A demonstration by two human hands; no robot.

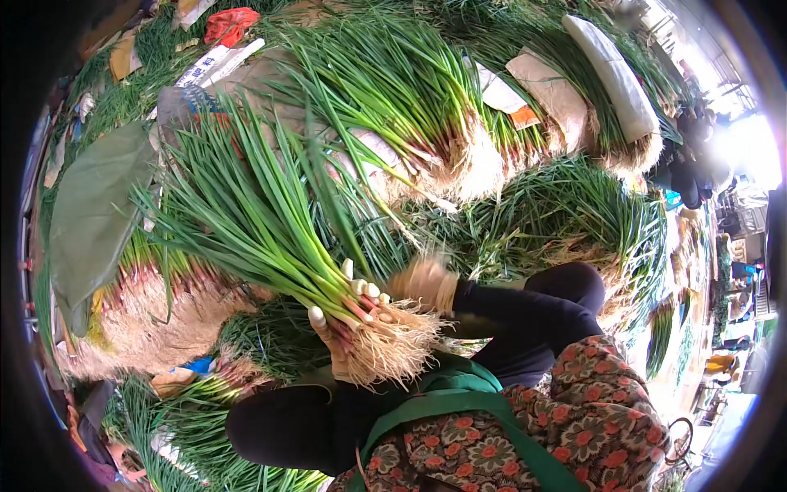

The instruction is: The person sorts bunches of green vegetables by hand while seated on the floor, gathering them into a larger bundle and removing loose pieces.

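Observation:
My left hand is wrapped round a bunch of green garlic, with white coverings on its thumb and fingertips. The long green leaves fan out to the upper left, and the tangled pale roots hang on the right side of the hand. Close by the fingertips and roots is my right hand, smeared by motion, so its fingers cannot be made out. A loose stalk with a pale root end lies above it on the heap.
A large bundle of green garlic lies ahead with its roots towards me. Rooted bundles under a dark green sheet lie at left. Loose leaves cover the area ahead of my knee. A white roll rests at upper right.

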